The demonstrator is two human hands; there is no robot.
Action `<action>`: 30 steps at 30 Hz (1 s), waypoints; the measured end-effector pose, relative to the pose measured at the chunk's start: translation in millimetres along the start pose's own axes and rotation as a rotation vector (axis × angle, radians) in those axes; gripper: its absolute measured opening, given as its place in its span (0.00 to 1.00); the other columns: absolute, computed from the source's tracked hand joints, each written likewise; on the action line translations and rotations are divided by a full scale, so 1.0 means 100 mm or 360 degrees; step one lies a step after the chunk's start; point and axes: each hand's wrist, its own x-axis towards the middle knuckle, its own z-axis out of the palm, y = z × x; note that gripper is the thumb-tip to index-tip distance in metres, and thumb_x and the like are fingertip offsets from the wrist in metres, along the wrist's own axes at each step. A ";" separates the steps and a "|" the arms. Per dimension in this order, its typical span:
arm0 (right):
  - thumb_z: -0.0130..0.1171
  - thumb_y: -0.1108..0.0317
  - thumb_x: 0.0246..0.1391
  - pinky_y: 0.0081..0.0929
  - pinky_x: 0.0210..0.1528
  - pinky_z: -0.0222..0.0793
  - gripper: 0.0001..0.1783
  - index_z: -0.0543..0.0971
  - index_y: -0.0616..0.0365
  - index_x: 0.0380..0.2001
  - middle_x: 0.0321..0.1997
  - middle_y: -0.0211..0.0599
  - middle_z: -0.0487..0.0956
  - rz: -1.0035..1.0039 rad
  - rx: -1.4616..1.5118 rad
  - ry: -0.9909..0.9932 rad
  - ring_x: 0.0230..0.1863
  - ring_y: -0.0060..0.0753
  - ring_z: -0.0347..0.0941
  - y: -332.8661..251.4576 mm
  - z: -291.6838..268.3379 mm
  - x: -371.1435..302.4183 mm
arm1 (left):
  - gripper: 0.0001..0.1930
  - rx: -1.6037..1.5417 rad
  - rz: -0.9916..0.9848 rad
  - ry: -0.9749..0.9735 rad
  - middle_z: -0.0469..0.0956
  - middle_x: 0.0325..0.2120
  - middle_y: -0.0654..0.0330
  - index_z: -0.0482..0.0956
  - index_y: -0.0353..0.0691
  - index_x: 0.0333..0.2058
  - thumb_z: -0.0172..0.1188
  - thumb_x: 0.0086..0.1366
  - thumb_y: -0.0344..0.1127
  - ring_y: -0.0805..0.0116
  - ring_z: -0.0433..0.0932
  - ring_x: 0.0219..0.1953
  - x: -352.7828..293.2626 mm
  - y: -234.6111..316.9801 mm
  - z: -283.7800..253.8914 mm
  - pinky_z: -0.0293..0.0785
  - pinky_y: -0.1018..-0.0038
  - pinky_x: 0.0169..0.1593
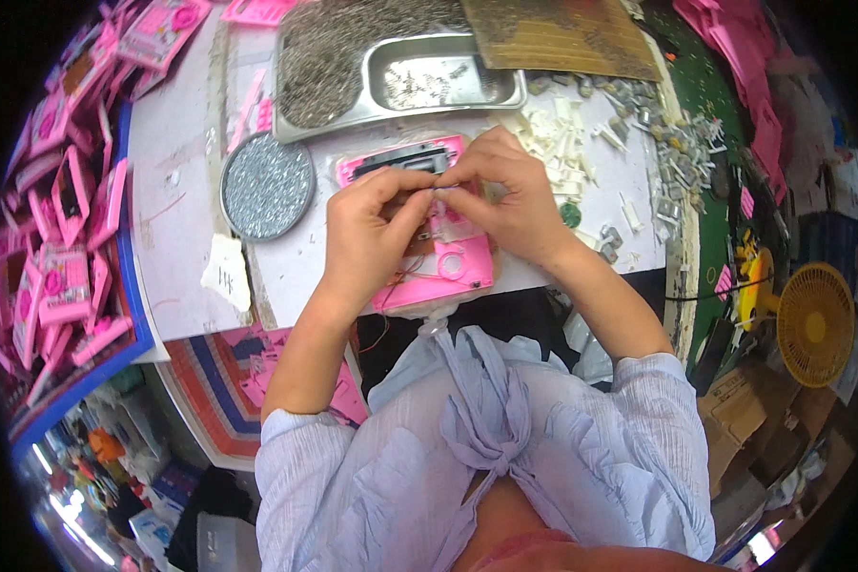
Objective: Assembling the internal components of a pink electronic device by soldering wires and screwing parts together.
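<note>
Two bare hands are working over a pink casing [462,272], which is lying on the white bench [186,248] directly in front of the person. The left grip [377,224] is standing narrow, its thumb and forefinger pinching together above the casing. The right grip [510,191] is standing equally narrow, its fingertips meeting the left ones. Whatever may be sitting between the tips is not showing clearly; cannot tell whether anything is being held.

Casing: a dark grey part [405,162] is lying along its upper end, partly behind the fingers. Thin wires [410,271] are trailing over its lower left portion.

Left of the casing: a round dish [224,195] is holding small silvery pieces, and a torn white scrap [225,271] is lying nearer the bench edge.

Beyond the casing: a metal tray [400,118] is carrying many small metal pieces, with a smaller steel pan [374,71] sitting inside it. A brown board [562,43] is overlapping the tray's right end.

Right side: white plastic parts [553,143] are lying in a loose heap, with grey metal parts [663,143] scattering farther right.

Far left: more pink casings [64,276] are piling up in a blue-edged container [138,300]. Far right: a yellow fan [815,326] is standing off the bench.
</note>
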 end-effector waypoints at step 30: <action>0.48 0.59 0.65 0.36 0.43 0.74 0.23 0.73 0.66 0.56 0.39 0.45 0.76 0.0451 0.1076 0.1697 0.40 0.39 0.74 0.15 -3.18 -2.14 | 0.06 0.0807 0.0656 0.0281 0.76 0.32 0.61 0.85 0.38 0.30 0.72 0.52 0.27 0.61 0.72 0.39 -0.04 0.00 0.11 0.68 0.67 0.45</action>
